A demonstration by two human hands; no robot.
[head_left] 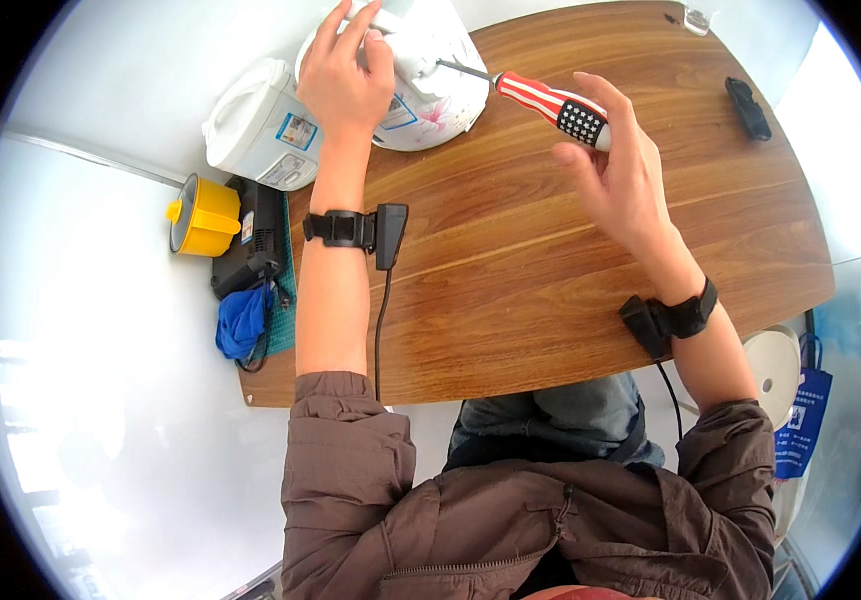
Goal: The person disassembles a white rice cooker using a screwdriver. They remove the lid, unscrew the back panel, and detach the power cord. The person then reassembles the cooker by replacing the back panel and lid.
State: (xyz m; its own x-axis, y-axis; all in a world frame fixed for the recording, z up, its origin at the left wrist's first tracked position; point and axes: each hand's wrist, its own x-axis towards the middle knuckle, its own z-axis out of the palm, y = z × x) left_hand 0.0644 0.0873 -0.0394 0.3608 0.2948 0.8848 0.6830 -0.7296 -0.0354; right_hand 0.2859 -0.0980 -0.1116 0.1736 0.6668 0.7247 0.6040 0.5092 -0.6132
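Wood-grain brown worktop with curved edges (510,270) fills the middle. Big rounded white appliance with pink floral print (458,108) stands at its far side; smaller white appliance with a carry handle (262,125) just left of it. Right grip (622,172) is wide, thumb and fingers spread around the butt of the screwdriver. Left grip (348,82) is up over the floral unit, fingers bent; white on white at the frame edge, can't tell if it's clamped on anything. Screwdriver with red-and-white striped, black starred handle and steel shaft (530,93) is above the worktop, tip at the small rounded white plastic part (416,58).
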